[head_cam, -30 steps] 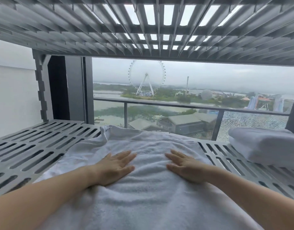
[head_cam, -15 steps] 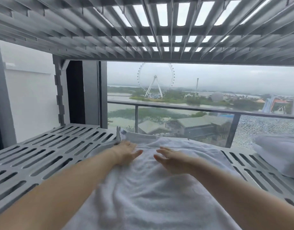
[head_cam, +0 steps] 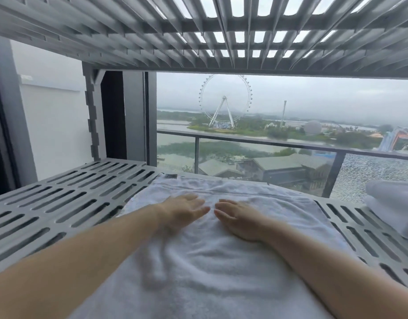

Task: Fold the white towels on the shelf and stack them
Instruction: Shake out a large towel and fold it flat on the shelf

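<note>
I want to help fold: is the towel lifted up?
No, left hand and right hand press the towel flat on the shelf.

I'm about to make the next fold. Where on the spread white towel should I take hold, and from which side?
Likely the two corners of the far hem, pinched from above. The white towel lies flat on the slatted shelf with that hem straight and uncovered; the left hand and right hand press flat just short of it.
</note>
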Demonstrator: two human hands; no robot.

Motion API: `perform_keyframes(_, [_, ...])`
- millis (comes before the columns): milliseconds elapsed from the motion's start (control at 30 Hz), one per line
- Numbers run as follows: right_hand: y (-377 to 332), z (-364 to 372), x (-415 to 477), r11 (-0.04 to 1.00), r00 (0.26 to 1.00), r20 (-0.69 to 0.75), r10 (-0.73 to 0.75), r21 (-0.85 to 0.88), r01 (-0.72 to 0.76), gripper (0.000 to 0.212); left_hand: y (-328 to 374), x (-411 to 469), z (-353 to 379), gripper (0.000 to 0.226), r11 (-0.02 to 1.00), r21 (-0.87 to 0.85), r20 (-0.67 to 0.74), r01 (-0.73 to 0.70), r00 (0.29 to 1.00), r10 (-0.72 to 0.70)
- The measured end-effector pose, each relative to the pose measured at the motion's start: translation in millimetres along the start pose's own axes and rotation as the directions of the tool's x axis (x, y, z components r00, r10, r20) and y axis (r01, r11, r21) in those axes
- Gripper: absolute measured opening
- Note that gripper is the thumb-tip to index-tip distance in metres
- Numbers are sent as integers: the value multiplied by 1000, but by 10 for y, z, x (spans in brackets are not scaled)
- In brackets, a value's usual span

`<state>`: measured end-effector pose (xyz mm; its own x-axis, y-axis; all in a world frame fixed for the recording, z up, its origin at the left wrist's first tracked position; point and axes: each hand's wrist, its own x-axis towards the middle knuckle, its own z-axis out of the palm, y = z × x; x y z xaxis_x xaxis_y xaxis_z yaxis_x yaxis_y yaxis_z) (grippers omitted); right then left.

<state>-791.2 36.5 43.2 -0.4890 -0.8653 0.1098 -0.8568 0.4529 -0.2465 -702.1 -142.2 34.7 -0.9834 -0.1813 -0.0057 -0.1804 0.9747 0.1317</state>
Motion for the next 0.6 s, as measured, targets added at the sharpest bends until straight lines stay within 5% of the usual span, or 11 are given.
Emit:
perform_keyframes(267, [-170,-133,-422,998,994,-92,56,33,-53,50,-6,-772,-35,68,998,-53,-4,-40,999,39])
perform_keyframes(433, [-364,94,-932,900,915,-50,401,-168,-403,74,128,-1202,158,86,994,-50,64,-97,993,100])
perform_keyframes(600, [-293,48,-1078,927,932,44,361,-128,-353,69,-33,-1229,154,81,993,-14,14,-120,993,120])
